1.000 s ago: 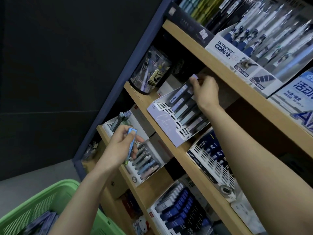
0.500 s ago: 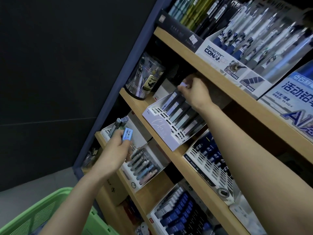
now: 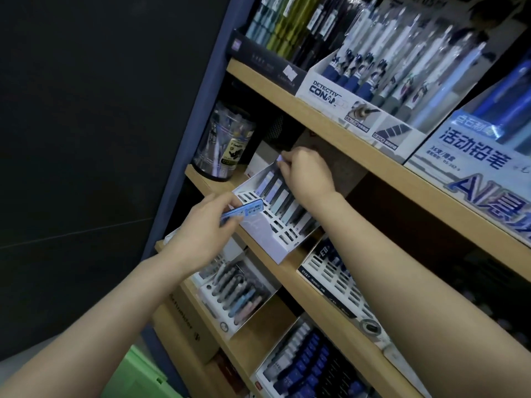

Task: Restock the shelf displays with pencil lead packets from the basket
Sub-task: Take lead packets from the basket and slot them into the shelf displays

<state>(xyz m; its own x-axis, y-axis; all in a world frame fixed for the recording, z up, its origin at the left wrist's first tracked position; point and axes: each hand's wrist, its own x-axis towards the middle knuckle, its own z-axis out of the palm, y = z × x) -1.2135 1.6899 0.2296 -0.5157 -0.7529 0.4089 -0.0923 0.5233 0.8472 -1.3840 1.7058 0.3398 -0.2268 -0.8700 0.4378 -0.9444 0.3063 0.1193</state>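
A dark wall [image 3: 86, 139] fills the left of my feed. Against it leans, from my tilted view, a blue-framed unit of pale wooden shelves [image 3: 290, 278] crowded with stationery.

Nearest me, low in the frame, only a corner of the green plastic basket [image 3: 140, 372] shows. I cannot see what lies in it.

Above it the left hand [image 3: 198, 228] holds a flat blue pencil lead packet [image 3: 244, 210], thumb on top and fingers curled beneath. The packet is tilted toward the front edge of the white slotted cardboard display box [image 3: 267, 239] on the middle shelf. I read that as a waiting stock: held close, so it can be passed or slotted without a trip down to the basket.

Farther in, the right hand [image 3: 309, 175] reaches to the back rows of that box. Its fingertips pinch the top of a pale lilac packet [image 3: 279, 159] standing in a slot, probably seating it upright among its neighbours. The box slopes so each row shows its label, which is why filling runs from the back.

Beyond, a clear cylindrical jar [image 3: 224, 142] stands at the shelf's left end.
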